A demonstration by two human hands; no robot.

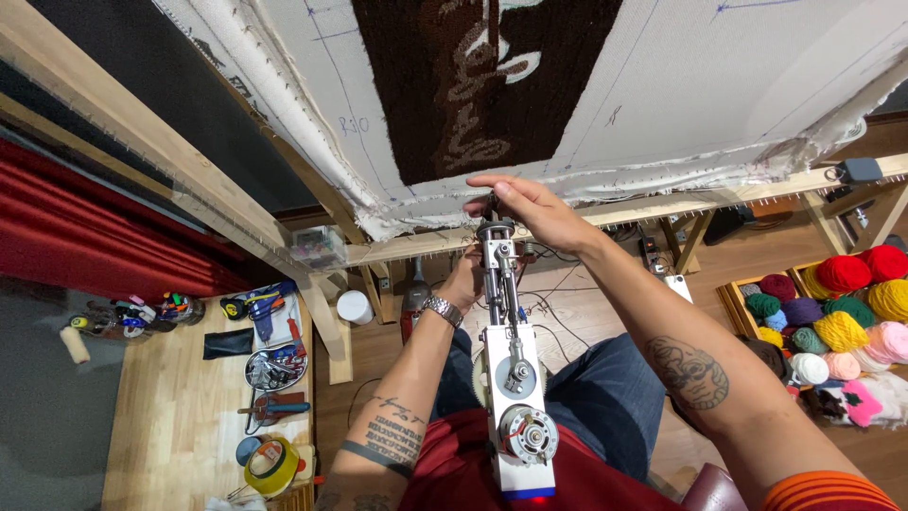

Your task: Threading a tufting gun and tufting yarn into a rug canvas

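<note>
Nearest the camera, a white tufting gun (515, 407) rests over the seated person's lap, its motor and gear housing at the near end. Its long axis runs away from the body and slightly upward, with the needle end pointing at the lower edge of the stretched cloth.

The left hand (463, 282), wristwatch (442, 310) on the wrist, reaches up beside the gun's metal shaft; its fingers are hidden behind the shaft, so their state cannot be told. It appears placed to steady the forward part of the tool.

The right hand (525, 210) arches over the needle tip, fingers (497, 189) pinched narrow at the very end of it, apparently on the needle or a strand of yarn; which one is too small to tell.

Beyond the hands, a wooden frame (662, 203) holds the white backing cloth (719, 85) taut, with a dark brown tufted patch (473, 85) above the needle.

To the left, a wooden counter (180, 407) carries tape rolls (270, 464) and hand tools. To the right, a crate holds coloured yarn balls (837, 322) on the floor.
</note>
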